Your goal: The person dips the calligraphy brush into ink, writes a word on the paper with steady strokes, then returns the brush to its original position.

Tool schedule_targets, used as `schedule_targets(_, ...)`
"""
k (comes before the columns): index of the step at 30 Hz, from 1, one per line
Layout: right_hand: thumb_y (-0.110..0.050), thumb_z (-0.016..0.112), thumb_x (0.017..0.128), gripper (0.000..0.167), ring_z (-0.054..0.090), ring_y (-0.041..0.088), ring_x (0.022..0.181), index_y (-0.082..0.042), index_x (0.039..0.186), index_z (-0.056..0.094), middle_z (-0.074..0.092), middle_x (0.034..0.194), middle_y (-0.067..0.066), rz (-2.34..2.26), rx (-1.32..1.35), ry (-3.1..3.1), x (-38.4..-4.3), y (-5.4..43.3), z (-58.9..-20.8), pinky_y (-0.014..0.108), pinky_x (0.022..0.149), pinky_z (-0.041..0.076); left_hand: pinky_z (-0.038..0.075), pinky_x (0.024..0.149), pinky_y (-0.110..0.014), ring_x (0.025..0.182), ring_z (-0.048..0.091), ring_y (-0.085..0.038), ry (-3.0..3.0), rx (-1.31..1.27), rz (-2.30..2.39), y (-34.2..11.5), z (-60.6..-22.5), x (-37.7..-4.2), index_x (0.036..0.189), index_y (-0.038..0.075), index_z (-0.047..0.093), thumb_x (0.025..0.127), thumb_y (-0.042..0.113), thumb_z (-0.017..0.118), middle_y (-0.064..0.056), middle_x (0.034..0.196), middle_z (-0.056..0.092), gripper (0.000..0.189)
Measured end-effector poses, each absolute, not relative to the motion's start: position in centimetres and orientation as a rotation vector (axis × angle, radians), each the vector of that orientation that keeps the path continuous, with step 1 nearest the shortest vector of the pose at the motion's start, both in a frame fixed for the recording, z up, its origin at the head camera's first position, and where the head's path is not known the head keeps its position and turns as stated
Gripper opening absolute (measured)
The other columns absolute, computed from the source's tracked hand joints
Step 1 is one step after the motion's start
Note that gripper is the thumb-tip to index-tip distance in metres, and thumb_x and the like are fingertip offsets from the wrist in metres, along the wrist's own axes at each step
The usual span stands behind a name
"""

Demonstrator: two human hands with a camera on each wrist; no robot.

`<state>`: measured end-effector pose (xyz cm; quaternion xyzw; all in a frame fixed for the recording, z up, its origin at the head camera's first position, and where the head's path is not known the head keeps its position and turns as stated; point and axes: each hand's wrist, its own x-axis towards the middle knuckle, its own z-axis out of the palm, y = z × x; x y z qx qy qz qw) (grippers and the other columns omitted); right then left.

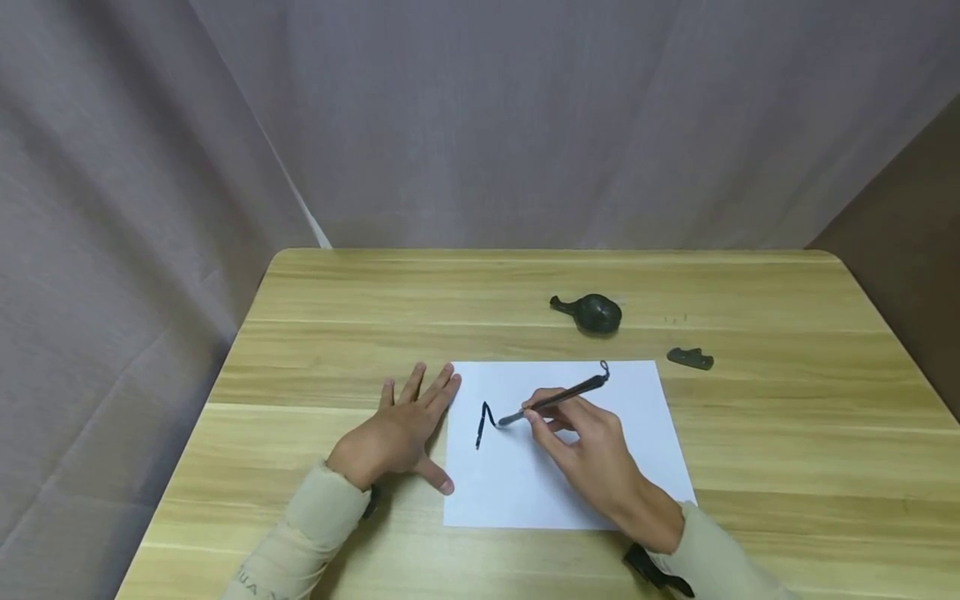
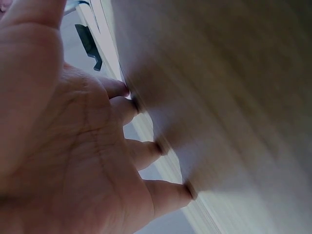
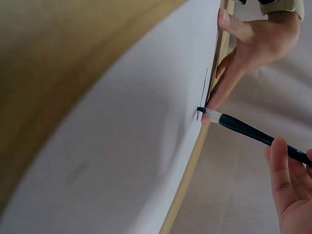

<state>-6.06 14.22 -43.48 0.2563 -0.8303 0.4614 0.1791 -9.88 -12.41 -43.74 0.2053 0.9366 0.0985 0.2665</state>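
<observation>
My right hand pinches a dark-handled brush between thumb and fingers, above a white sheet of paper. In the right wrist view the black tip of the brush meets the paper beside a thin dark line. A black painted stroke, rising to a point and bending down again, ends near the tip. With fingers spread, my left hand lies at the paper's left edge, its fingertips and thumb at that edge. In the left wrist view its fingertips press on the tabletop.
Behind the paper lies a dark round object with a narrow neck. A small dark notched piece rests right of it, beyond the paper's corner. The wooden table ends at a grey curtain.
</observation>
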Motion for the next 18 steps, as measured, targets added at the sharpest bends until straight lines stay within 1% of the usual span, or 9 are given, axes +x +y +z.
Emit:
schedule_targets(9,0.009,0.079,0.088,0.024,0.077,0.015,0.089,-0.004,0.107,0.072,0.077,0.104,0.006,1.321,0.738,-2.361,-4.6,14.8,-42.7,0.016,0.075,0.059,0.002,0.124,-0.073,0.162,-0.01,-0.039,2.529,0.56,0.263,-12.5,-43.7,-10.0,0.172,0.018,0.006,0.061,0.06,0.096,0.0,0.179,-0.004,0.149)
schedule_targets(18,0.009,0.079,0.088,0.024,0.076,0.012,0.089,-0.005,0.106,0.072,0.077,0.103,0.003,1.318,0.741,-2.376,-4.0,14.9,-42.2,0.016,0.076,0.059,0.002,0.123,-0.074,0.162,-0.01,-0.039,2.528,0.561,0.262,-12.5,-43.8,-9.9,0.172,0.017,0.006,0.061,0.06,0.097,0.0,0.179,-0.005,0.149)
